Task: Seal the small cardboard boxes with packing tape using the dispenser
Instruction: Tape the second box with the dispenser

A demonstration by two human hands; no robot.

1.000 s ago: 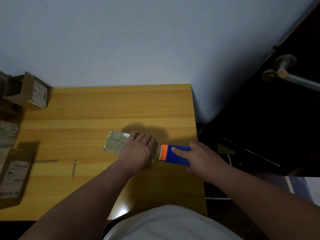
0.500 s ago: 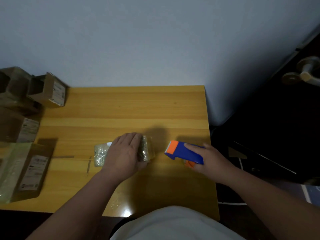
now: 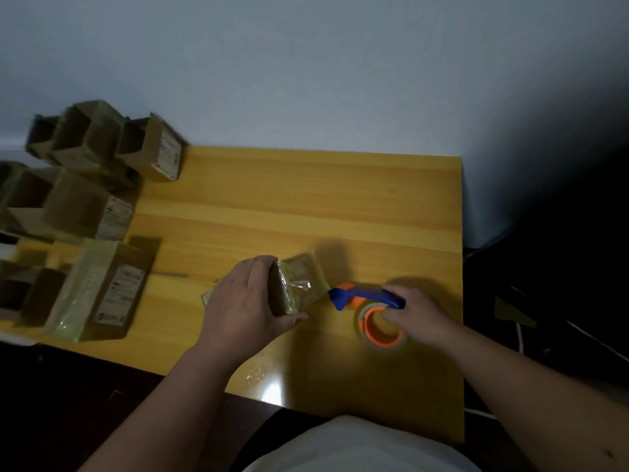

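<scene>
Left hand [image 3: 245,301] grips taped small box [image 3: 296,287] tilted on worktop [image 3: 340,199], right hand [image 3: 413,313] holds dispenser [image 3: 366,298] just beside box; taping pass judged finished, next: set aside, fetch unsealed box.

Taped box [image 3: 299,287] mid-table [image 3: 340,199] under left hand [image 3: 245,308], tape dispenser [image 3: 371,311] just right of it in right hand [image 3: 418,318], box pile [image 3: 85,199] far left.

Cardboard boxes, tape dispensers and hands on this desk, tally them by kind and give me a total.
Cardboard boxes: at least 6; one taped box in the left hand, one taped box lying flat, about four open boxes stacked at the blurred far left, count uncertain there.
Tape dispensers: 1, in the right hand.
Hands: 2.
Total: at least 9.
</scene>
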